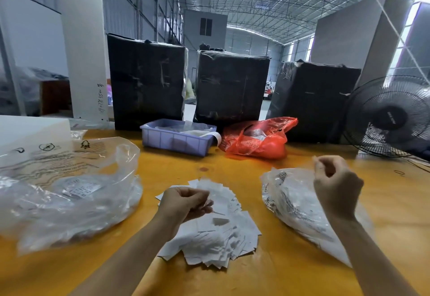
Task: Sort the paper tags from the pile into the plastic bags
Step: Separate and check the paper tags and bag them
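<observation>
**Tag sorting, mid-pile**

Pile of paper tags (216,230) sits in the middle of the yellow surface (232,167), between two clear plastic bags: big one (69,188) on the left, smaller one (293,202) on the right. Left hand (183,202) has its fingers curled around a few tags over the pile. Right hand (335,186) pinches the smaller bag's top edge, lifted. Purple bin (176,141) and red bag (258,140) sit behind.

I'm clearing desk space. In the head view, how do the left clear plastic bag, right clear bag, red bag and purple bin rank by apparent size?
1. Left clear plastic bag
2. Right clear bag
3. Red bag and purple bin: alike and farther away, so unsure.
</observation>
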`<state>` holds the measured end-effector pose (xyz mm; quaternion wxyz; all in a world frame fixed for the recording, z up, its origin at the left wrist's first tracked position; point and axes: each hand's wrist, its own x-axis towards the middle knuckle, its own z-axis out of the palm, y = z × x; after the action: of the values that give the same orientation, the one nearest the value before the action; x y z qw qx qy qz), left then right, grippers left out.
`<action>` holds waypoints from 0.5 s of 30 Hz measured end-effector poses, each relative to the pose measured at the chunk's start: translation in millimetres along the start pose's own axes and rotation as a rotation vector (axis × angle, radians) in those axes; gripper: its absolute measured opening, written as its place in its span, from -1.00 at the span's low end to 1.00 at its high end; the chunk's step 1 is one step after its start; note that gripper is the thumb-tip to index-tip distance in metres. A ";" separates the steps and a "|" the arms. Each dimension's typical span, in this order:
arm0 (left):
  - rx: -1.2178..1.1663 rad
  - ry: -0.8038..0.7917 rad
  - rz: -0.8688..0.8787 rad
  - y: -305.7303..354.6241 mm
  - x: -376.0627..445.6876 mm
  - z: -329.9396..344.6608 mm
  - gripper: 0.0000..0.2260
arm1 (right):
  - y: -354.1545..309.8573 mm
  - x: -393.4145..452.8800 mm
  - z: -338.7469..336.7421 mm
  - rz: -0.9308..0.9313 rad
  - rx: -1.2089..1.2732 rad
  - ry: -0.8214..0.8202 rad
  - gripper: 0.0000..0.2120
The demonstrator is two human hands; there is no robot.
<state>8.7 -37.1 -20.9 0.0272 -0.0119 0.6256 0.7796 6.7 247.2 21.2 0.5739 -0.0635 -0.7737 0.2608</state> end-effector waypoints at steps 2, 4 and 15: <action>-0.023 0.005 -0.010 0.1 0.0 -1.7 -0.89 | 26.7 -1.9 0.7 -0.012 -0.170 -0.187 -0.94; -0.056 -0.013 -0.014 0.6 0.5 -1.7 -0.88 | 42.7 -2.9 3.4 0.067 -0.304 -0.594 -0.89; 0.028 0.028 -0.019 -0.7 3.7 -0.3 -0.90 | -0.2 11.9 -17.1 0.014 -0.822 -1.184 -0.49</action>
<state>5.1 -37.2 -21.9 0.0260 -0.0283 0.6364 0.7704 18.5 257.5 34.9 -0.0139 -0.1273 -0.9901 -0.0570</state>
